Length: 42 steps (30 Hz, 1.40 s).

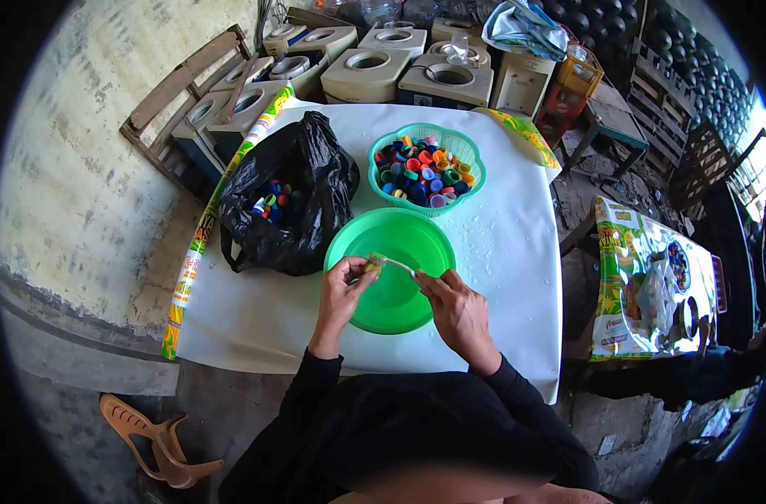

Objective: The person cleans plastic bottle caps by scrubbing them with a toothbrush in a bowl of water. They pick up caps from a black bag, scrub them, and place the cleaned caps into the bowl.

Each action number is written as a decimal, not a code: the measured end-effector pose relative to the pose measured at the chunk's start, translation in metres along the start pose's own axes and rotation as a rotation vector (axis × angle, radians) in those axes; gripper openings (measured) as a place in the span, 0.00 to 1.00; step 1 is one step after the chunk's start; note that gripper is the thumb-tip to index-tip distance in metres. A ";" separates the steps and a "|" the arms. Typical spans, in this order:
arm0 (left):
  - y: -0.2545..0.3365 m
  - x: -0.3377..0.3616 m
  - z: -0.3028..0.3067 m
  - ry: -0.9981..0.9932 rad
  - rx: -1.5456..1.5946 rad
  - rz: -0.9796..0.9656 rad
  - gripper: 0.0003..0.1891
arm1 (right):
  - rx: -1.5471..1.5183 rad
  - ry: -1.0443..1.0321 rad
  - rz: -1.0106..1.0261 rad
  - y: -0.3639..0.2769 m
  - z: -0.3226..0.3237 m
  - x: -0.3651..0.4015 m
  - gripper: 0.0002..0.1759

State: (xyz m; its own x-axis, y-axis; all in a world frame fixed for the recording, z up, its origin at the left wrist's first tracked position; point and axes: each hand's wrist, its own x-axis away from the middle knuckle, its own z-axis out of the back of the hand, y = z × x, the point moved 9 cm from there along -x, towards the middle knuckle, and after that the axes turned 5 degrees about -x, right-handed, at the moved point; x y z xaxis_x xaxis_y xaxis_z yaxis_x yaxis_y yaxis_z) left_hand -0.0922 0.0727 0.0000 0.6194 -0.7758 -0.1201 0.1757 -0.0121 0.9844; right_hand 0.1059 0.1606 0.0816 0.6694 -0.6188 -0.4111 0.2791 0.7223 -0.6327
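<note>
Over the green basin (391,307), my left hand (342,290) pinches a small yellowish bottle cap (370,267). My right hand (458,315) is closed round the handle of a toothbrush (397,265), whose bristled head meets the cap. The basin seems to hold some water. Behind it stands a light green plastic basket (477,172) full of colourful bottle caps (425,172). To the left, a black plastic bag (320,160) lies open, with more bottle caps (273,202) inside.
A white sheet with printed edges covers the table (509,286), with water drops on it. Old water dispensers (366,71) crowd the far side. A brown plastic chair (160,441) is on the floor at lower left. At right, a second covered table (635,286) bears a plastic bag.
</note>
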 end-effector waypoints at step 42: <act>-0.003 0.003 -0.030 -0.091 0.523 0.273 0.14 | -0.105 0.077 -0.081 0.014 0.005 0.024 0.11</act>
State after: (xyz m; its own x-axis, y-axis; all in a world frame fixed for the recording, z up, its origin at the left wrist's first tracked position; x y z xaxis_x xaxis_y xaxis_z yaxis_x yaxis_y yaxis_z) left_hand -0.0681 0.0897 -0.0067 0.5167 -0.8454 0.1352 -0.3953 -0.0954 0.9136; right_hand 0.1294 0.1574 0.0668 0.5921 -0.6982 -0.4024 0.2534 0.6353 -0.7295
